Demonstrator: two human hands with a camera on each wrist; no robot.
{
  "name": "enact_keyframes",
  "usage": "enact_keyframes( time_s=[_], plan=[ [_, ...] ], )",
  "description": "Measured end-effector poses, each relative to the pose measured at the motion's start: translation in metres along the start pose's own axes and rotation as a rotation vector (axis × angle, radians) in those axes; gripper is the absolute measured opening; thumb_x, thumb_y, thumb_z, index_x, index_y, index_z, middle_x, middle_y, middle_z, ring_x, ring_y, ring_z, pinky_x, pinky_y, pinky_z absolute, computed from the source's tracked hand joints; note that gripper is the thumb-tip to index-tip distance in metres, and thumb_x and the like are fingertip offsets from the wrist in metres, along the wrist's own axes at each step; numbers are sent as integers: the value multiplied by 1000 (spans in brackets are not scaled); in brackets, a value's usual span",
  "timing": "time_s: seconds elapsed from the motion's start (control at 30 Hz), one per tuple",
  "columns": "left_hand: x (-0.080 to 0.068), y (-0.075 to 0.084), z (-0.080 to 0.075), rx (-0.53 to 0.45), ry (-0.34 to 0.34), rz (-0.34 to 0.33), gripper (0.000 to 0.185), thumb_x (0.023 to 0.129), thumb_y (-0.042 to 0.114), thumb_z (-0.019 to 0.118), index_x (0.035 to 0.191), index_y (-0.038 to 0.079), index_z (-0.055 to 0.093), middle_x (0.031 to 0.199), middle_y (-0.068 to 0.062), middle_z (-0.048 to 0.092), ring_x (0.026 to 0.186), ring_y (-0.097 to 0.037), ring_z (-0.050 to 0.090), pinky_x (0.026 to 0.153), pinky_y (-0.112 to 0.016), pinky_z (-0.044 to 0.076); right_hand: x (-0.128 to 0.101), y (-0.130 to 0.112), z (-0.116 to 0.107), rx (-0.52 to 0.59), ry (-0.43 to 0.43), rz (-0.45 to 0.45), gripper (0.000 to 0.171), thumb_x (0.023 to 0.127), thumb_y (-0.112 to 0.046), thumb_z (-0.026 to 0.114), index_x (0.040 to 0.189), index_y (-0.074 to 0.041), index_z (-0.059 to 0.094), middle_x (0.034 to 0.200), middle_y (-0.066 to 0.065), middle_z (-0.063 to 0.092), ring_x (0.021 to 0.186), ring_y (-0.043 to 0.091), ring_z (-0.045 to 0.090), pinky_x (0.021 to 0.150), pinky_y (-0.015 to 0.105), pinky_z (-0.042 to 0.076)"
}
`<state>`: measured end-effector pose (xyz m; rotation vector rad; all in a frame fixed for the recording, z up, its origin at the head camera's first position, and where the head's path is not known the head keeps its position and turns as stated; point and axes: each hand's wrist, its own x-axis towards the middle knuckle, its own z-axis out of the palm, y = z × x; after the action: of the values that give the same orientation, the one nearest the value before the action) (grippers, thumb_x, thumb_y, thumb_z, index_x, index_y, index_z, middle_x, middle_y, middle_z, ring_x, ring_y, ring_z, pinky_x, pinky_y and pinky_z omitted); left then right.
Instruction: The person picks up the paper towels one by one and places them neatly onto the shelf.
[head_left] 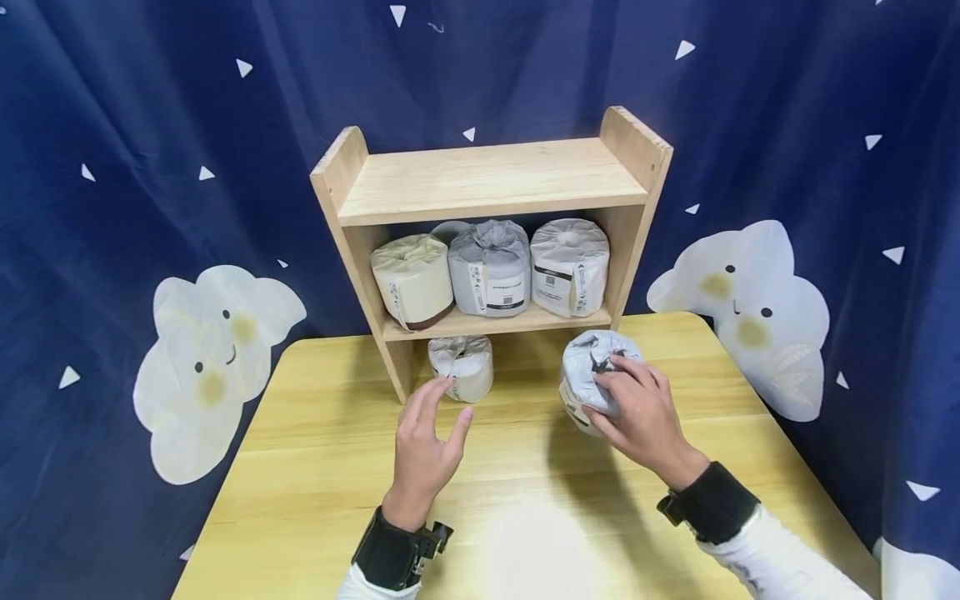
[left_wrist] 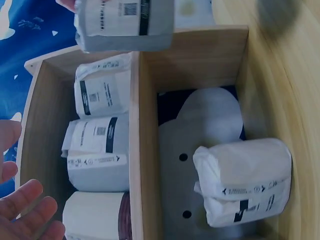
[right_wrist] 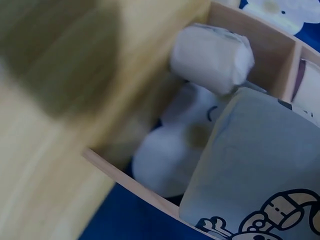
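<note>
Against a navy curtain (head_left: 510, 67), at a shelf (head_left: 487, 179) on a yellow table (head_left: 300, 475). Gripping a grey roll (head_left: 581, 373) from above with the right hand (head_left: 645, 421), off the table by the shelf's right end — holding nothing with the left hand (head_left: 424, 450), spread near the small white roll (head_left: 472, 371).

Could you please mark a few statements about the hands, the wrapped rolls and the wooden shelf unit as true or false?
1. The right hand holds a wrapped roll. True.
2. The small white roll stands on the wooden table. True.
3. The left hand grips the small white roll. False: it holds nothing.
4. Three rolls stand in a row on the lower board of the wooden shelf unit. True.
5. The cream roll is the rightmost in that row in the head view. False: it is the leftmost.
</note>
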<state>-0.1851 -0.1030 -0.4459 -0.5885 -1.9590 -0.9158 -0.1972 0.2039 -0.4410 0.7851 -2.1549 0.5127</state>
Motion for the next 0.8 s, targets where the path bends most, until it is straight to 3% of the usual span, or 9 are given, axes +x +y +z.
enact_keyframes(
  time_s=[0.2, 0.43, 0.67, 0.8],
  plan=[
    [2, -3, -8, 33, 28, 7, 45, 96, 36, 58, 118, -3, 61, 114, -16, 64, 102, -34, 62, 86, -48, 48, 21, 1, -11, -20, -5, -65, 54, 97, -50, 48, 105, 1, 63, 99, 15, 66, 112, 39, 53, 91, 56, 29],
    [2, -4, -17, 49, 5, -35, 47, 97, 39, 57, 118, -3, 61, 115, -17, 63, 104, -34, 61, 90, -46, 46, 41, -2, -17, -16, 35, -121, 51, 97, -46, 50, 104, 2, 62, 96, 15, 66, 110, 39, 54, 88, 56, 30],
    [3, -6, -23, 89, 54, 13, 45, 95, 36, 60, 118, -3, 62, 112, -19, 64, 101, -37, 62, 87, -47, 47, 60, -3, -23, 2, 87, -160, 48, 97, -43, 52, 103, 3, 62, 96, 16, 66, 108, 40, 54, 87, 57, 30],
    [3, -7, -26, 88, 55, 6, 45, 96, 37, 59, 118, -2, 62, 112, -18, 64, 101, -36, 62, 87, -47, 47, 69, -3, -27, 2, 95, -176, 47, 96, -43, 53, 103, 3, 62, 96, 16, 66, 108, 40, 54, 87, 57, 30]
  ],
)
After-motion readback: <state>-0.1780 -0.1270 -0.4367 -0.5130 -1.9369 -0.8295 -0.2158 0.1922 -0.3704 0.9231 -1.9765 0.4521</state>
